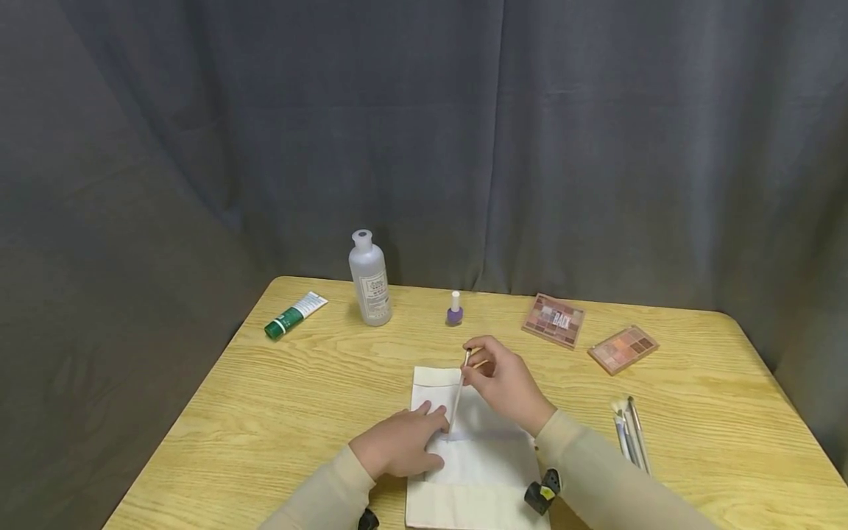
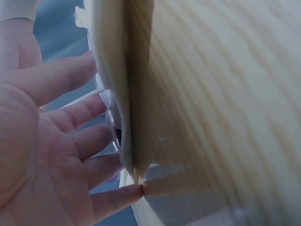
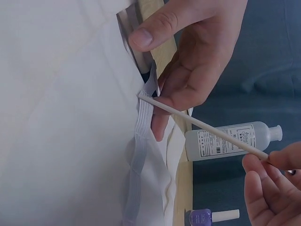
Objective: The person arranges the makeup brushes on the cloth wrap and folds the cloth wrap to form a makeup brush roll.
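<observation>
A pale cloth brush roll (image 1: 483, 464) lies unfolded on the table, a grey elastic band (image 3: 136, 155) running across it. My right hand (image 1: 506, 383) pinches a thin brush (image 3: 202, 123) near its upper end, where a metal ferrule shows in the head view. The brush slants down and its pale handle end touches the elastic band. My left hand (image 1: 404, 442) rests on the cloth's left side with fingers spread. In the right wrist view, one left fingertip touches the band beside the handle end. In the left wrist view, left fingers (image 2: 101, 141) reach over the cloth's edge.
Several brushes (image 1: 632, 434) lie right of the cloth. Two eyeshadow palettes, one (image 1: 555, 321) behind the other (image 1: 623, 350), lie at the back right. A purple nail polish bottle (image 1: 454, 313), a clear bottle (image 1: 372, 287) and a green-and-white tube (image 1: 294, 315) line the back of the table.
</observation>
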The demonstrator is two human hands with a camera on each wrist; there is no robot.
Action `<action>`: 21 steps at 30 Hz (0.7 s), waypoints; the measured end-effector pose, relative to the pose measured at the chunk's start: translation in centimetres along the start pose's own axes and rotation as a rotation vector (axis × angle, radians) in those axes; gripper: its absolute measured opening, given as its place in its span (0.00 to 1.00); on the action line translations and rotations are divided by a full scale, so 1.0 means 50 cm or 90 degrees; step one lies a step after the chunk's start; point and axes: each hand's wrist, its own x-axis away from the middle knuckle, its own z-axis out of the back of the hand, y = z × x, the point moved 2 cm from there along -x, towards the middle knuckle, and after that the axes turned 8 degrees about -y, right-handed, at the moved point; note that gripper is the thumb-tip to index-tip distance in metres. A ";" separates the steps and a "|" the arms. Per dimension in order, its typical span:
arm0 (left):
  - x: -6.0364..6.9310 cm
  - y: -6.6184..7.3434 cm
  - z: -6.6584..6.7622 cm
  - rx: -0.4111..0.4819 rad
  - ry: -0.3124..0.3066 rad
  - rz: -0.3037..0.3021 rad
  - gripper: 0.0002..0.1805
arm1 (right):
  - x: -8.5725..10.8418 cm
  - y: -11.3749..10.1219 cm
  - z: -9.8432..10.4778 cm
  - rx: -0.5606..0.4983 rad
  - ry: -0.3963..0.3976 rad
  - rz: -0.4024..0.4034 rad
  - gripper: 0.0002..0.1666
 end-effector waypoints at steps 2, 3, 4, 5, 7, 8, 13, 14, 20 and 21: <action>0.001 0.001 0.001 -0.001 0.002 0.000 0.24 | 0.002 -0.002 0.002 0.003 0.000 0.003 0.19; 0.001 0.001 0.001 -0.001 0.003 0.001 0.24 | 0.003 -0.002 0.002 0.006 0.000 0.005 0.19; 0.001 0.002 0.001 -0.003 0.003 0.000 0.24 | 0.003 -0.003 0.002 0.006 0.000 0.007 0.19; 0.001 0.003 0.002 -0.005 0.004 0.000 0.24 | 0.004 -0.002 0.002 0.006 -0.001 0.009 0.19; 0.001 0.004 0.002 -0.008 0.005 -0.001 0.24 | 0.005 -0.002 0.001 0.004 -0.003 0.012 0.18; 0.002 0.005 0.002 -0.008 0.005 -0.002 0.23 | 0.005 -0.002 0.000 0.004 -0.005 0.013 0.18; 0.002 0.006 0.003 -0.010 0.006 -0.007 0.23 | 0.004 -0.001 -0.003 0.002 -0.018 0.010 0.18; 0.002 0.007 0.003 -0.008 0.005 -0.006 0.23 | 0.003 -0.001 -0.004 0.005 -0.020 0.008 0.19; 0.001 0.006 0.003 -0.007 0.001 0.001 0.24 | -0.003 0.004 -0.010 0.008 -0.045 0.006 0.18; 0.001 0.005 0.003 -0.006 0.002 0.001 0.24 | -0.003 0.005 -0.012 0.006 -0.052 0.005 0.18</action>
